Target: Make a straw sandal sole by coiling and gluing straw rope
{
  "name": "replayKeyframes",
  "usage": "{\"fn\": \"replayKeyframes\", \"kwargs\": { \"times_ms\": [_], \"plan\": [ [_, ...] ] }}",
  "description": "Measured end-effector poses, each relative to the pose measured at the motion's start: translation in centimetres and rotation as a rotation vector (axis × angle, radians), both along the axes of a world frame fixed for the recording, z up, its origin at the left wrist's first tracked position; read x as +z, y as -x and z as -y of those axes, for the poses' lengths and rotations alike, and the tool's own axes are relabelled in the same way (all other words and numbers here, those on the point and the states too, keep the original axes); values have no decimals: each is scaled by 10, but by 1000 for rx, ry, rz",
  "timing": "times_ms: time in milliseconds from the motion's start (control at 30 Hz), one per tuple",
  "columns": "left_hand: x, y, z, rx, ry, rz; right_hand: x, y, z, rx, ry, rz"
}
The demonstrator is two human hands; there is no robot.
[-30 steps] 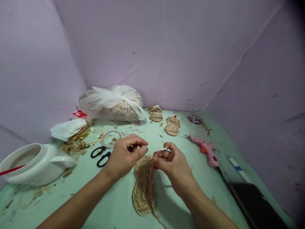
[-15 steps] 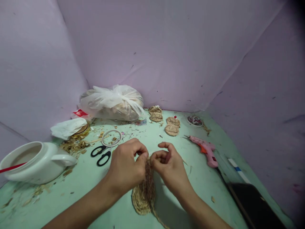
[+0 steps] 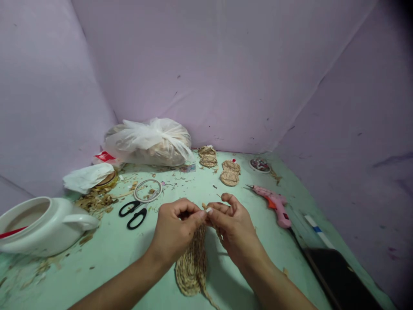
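A flat, oval piece of coiled straw braid (image 3: pixel 190 273) hangs below my fingers, its lower end near the table and a loose tail of cord trailing to the right. My left hand (image 3: pixel 179 224) is closed, thumb and forefinger pinching the top end of the braid piece. My right hand (image 3: pixel 232 226) meets it there, thumb and fingers pressed together on a thin straw strand (image 3: pixel 219 196), whose tip sticks up past the fingers. The exact spot between the two sets of fingertips is partly hidden.
To the left lie black-handled scissors (image 3: pixel 137 214), a tape roll (image 3: pixel 137 189) and a white pot (image 3: pixel 48 228). Behind are a stuffed plastic bag (image 3: pixel 151 142) and braided pieces (image 3: pixel 229 176). At right rest a pink glue gun (image 3: pixel 274 202), a bead dish (image 3: pixel 260 165) and a dark phone-like slab (image 3: pixel 342 275).
My hands have drawn together at the top of the braid piece, and my right thumb has turned more upward. The view has shifted slightly.
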State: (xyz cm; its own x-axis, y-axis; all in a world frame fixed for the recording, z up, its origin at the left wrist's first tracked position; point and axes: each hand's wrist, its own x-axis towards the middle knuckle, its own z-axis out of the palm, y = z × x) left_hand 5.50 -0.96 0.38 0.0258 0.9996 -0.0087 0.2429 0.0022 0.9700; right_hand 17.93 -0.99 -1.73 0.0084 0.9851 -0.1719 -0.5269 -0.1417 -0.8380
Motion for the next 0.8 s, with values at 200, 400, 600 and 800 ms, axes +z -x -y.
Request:
{"fn": "replayKeyframes", "kwargs": {
  "times_ms": [200,400,600,800],
  "plan": [
    [-2,0,-2,5,21,49,4,1,2,3,-18,37],
    [2,-2,-2,21,1,48,6,3,6,-18,-103,141],
    [0,-3,1,32,-71,-24,10,6,8,-80,-141,241],
    [-6,-4,1,65,-202,-92,12,7,10,-87,-164,274]
  ]
}}
